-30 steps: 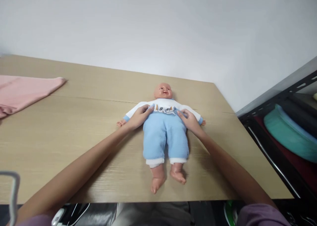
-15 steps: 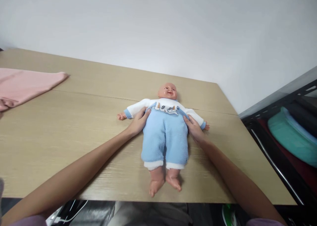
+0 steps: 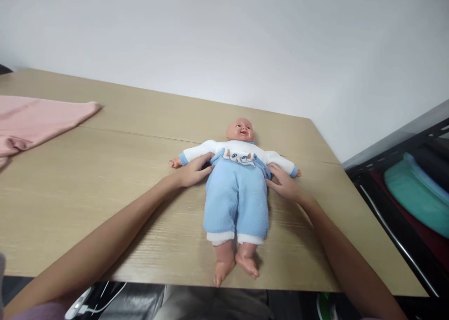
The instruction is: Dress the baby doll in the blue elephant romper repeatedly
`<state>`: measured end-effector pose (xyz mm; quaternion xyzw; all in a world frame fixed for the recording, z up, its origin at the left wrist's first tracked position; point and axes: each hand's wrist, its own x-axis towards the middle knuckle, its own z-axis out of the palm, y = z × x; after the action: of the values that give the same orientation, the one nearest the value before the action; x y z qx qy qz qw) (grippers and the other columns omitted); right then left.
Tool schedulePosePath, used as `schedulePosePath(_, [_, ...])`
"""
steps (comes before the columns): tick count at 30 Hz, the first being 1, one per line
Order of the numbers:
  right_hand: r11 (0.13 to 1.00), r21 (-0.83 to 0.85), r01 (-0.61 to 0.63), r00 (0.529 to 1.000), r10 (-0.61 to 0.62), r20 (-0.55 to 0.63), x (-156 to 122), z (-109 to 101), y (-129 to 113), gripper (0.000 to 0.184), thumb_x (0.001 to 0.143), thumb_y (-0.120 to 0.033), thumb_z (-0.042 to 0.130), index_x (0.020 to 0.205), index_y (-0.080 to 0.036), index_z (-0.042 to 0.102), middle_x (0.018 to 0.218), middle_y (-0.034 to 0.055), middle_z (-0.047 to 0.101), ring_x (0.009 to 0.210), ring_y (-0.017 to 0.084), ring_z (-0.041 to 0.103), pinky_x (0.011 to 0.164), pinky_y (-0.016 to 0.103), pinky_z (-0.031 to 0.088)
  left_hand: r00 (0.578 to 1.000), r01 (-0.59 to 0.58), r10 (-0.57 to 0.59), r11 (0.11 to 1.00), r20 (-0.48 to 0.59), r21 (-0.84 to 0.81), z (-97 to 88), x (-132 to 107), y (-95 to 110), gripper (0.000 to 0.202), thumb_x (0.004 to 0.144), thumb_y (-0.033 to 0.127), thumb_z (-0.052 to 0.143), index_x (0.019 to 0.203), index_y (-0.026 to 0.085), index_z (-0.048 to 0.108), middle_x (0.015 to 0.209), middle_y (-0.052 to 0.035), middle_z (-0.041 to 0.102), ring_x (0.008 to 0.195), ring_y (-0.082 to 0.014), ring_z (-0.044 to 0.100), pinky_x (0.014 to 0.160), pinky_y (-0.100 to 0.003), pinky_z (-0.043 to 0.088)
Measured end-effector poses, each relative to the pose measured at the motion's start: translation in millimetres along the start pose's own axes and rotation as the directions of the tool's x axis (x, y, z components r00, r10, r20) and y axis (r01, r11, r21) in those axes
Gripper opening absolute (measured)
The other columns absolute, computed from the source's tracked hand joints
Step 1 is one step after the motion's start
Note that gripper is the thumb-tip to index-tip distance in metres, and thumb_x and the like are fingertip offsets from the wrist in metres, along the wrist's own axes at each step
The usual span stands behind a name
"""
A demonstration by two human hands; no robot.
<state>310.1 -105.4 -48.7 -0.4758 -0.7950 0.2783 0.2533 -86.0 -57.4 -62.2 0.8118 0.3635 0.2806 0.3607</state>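
Observation:
A baby doll lies on its back, its head away from me. Its outfit has a white long-sleeved top and fuzzy light blue trousers with a cartoon face at the waist. Against the waist's left side rests my left hand, open, with thumb and fingers apart; its fingertips are partly hidden by the cloth. On the opposite side my right hand touches the waist edge, also open, its thumb spread from the fingers. The doll's bare feet point towards me.
Beneath the doll is a wooden table. A pink cloth lies at the far left. To the right, a black rack holds teal fabric. A white cable hangs below the table's front edge. A pale wall stands behind.
Both thumbs have come off the trousers' waistband and spread from the fingers; the hands stay at the doll's sides. The view has shifted slightly.

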Motion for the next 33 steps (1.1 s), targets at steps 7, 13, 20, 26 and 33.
schedulePosePath(7, [0.694,0.710,-0.124,0.925,0.340,-0.171,15.2,44.3,-12.4,0.059,0.085,-0.077,0.076,0.120,-0.030,0.071,0.116,0.0079,0.080,0.124,0.034,0.072,0.112,0.049,0.059,0.960,0.104,-0.211,0.880,-0.185,-0.462,21.3,3.9,18.5,0.038,0.096,0.055,0.068,0.113,0.021,0.071,0.117,-0.0079,0.076,0.112,-0.0299,0.068,0.105,-0.044,0.053])
schedulePosePath(13, [0.599,0.785,-0.161,0.893,0.427,-0.143,17.4,51.2,-16.3,0.062,0.082,-0.076,0.077,0.123,-0.030,0.072,0.113,0.0075,0.083,0.127,0.035,0.073,0.105,0.048,0.063,0.912,0.060,-0.367,0.560,-0.182,-0.826,41.2,6.3,33.5,0.046,0.092,0.053,0.081,0.127,0.024,0.070,0.125,-0.0105,0.078,0.116,-0.0308,0.073,0.104,-0.046,0.059])
schedulePosePath(20, [0.607,0.787,-0.111,0.866,0.448,-0.223,18.9,52.5,-8.8,0.047,0.075,-0.070,0.080,0.092,-0.028,0.068,0.103,0.0076,0.081,0.126,0.037,0.070,0.108,0.051,0.060,0.930,0.066,-0.339,0.540,-0.145,-0.839,38.0,11.1,22.9,0.033,0.097,0.045,0.073,0.119,0.021,0.069,0.133,-0.0129,0.075,0.119,-0.0311,0.070,0.108,-0.046,0.055])
schedulePosePath(26, [0.691,0.705,-0.160,0.930,0.344,-0.127,14.9,44.6,-0.1,0.041,0.078,-0.068,0.080,0.086,-0.028,0.071,0.093,0.0063,0.076,0.109,0.035,0.071,0.103,0.050,0.059,0.980,0.081,-0.168,0.823,-0.106,-0.562,17.1,10.0,11.0,0.032,0.087,0.038,0.060,0.112,0.020,0.070,0.121,-0.0102,0.073,0.117,-0.0315,0.065,0.111,-0.045,0.051])
schedulePosePath(33, [0.890,0.431,-0.147,0.982,0.183,-0.043,1.9,3.3,-9.8,0.033,0.078,-0.035,0.082,0.110,-0.026,0.080,0.114,0.0043,0.079,0.113,0.033,0.068,0.112,0.049,0.053,1.000,0.003,-0.002,0.999,0.009,-0.040,-16.6,-0.3,6.7,0.037,0.091,0.052,0.069,0.112,0.021,0.069,0.117,-0.0115,0.074,0.109,-0.0344,0.066,0.105,-0.046,0.053])
